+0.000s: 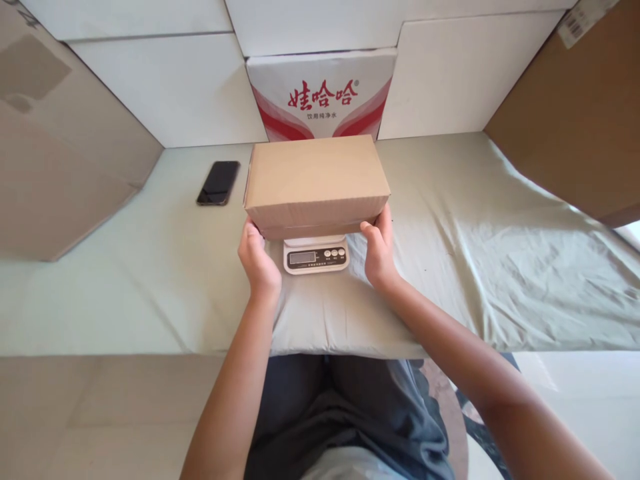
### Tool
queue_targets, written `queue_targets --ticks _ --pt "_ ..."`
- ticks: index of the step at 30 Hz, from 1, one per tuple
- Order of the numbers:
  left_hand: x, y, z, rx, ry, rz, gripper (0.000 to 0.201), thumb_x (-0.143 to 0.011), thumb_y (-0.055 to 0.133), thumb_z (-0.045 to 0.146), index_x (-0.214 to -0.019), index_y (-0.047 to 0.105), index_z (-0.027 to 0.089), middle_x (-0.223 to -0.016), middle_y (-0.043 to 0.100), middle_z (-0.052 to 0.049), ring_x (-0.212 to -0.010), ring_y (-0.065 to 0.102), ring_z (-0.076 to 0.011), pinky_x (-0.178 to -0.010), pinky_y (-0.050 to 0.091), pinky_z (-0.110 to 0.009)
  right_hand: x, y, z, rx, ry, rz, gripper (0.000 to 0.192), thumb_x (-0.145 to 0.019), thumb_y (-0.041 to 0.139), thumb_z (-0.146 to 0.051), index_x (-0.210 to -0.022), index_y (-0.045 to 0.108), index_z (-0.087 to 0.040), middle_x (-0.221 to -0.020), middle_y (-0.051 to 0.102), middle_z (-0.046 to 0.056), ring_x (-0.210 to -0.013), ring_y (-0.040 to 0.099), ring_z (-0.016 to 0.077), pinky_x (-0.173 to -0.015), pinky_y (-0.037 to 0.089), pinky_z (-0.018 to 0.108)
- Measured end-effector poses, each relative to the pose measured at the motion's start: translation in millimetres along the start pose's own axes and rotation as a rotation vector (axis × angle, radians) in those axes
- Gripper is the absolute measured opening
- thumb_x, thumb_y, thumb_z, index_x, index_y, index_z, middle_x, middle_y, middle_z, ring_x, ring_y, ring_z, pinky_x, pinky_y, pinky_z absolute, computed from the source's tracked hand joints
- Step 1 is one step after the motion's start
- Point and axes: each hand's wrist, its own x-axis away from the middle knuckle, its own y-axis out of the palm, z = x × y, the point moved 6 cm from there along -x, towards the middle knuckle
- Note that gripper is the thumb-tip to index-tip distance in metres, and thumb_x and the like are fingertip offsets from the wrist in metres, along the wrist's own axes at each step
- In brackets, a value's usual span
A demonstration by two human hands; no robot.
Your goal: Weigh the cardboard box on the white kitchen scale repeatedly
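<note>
Centre frame, a stiff, probably light, closed plain brown cardboard box (pixel 317 181) sits on a small white digital scale (pixel 316 255), left hand (pixel 257 261) and right hand (pixel 379 251) gripping its lower front corners, the best hold.

A black phone (pixel 219 182) lies flat, screen up, toward the far left part of the tabletop (pixel 500 267), which is covered in a pale green cloth (creased mostly on the right side). Against the far edge, at the middle, stands a white carton (pixel 321 93) with red printing and red curved bands. White panels (pixel 165 87) line the far edge on both sides of it. A brown cardboard sheet (pixel 55 153) leans at the left edge, another brown cardboard panel (pixel 575 113) at the right far corner.
</note>
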Motion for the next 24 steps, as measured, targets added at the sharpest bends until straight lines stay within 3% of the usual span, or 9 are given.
queue_targets --ticks 9,12,17,20,24 --pt "1.2 -0.3 -4.5 -0.026 -0.036 0.044 0.060 -0.102 0.052 0.063 -0.134 0.074 0.016 -0.143 0.074 -0.016 -0.142 0.065 -0.0285 -0.124 0.048 -0.042 -4.2 -1.2 3.5 -0.009 -0.001 -0.016 0.047 -0.088 0.061 -0.038 -0.135 0.060 -0.031 -0.133 0.070 0.007 -0.134 0.060 0.0323 -0.125 0.047 0.058" --pt "1.3 0.1 -3.6 -0.001 -0.047 0.059 0.066 -0.103 0.050 0.064 -0.139 0.070 0.014 -0.149 0.070 -0.018 -0.148 0.061 -0.0289 -0.126 0.045 -0.042 -6.9 -4.2 8.2 -0.045 -0.004 -0.014 0.048 -0.087 0.063 -0.042 -0.133 0.060 -0.032 -0.140 0.068 0.007 -0.142 0.057 0.0342 -0.129 0.042 0.061" --pt "-3.6 -5.3 -1.7 0.052 -0.025 0.112 0.079 -0.104 0.039 0.069 -0.155 0.056 0.011 -0.170 0.050 -0.020 -0.161 0.045 -0.0257 -0.135 0.034 -0.040 -13.6 -22.8 21.2 -0.116 0.084 0.138 0.061 -0.085 0.061 -0.045 -0.145 0.050 -0.038 -0.168 0.049 0.001 -0.166 0.035 0.0318 -0.139 0.026 0.064" --pt "-8.7 -7.5 -3.2 0.059 -0.052 0.109 0.076 -0.105 0.033 0.069 -0.156 0.054 0.017 -0.173 0.047 -0.015 -0.163 0.042 -0.0228 -0.137 0.031 -0.040 -17.6 -30.5 24.3 -0.158 0.128 0.195 0.063 -0.085 0.060 -0.048 -0.146 0.048 -0.037 -0.172 0.045 0.001 -0.168 0.034 0.0300 -0.141 0.024 0.062" --pt "-14.4 -7.8 -3.2 0.094 -0.084 0.120 0.084 -0.103 0.033 0.071 -0.158 0.051 0.010 -0.174 0.043 -0.019 -0.163 0.042 -0.0242 -0.136 0.031 -0.038 -23.6 -36.1 28.1 -0.175 0.134 0.242 0.065 -0.083 0.061 -0.055 -0.142 0.049 -0.031 -0.173 0.044 0.005 -0.168 0.035 0.0290 -0.142 0.024 0.057"
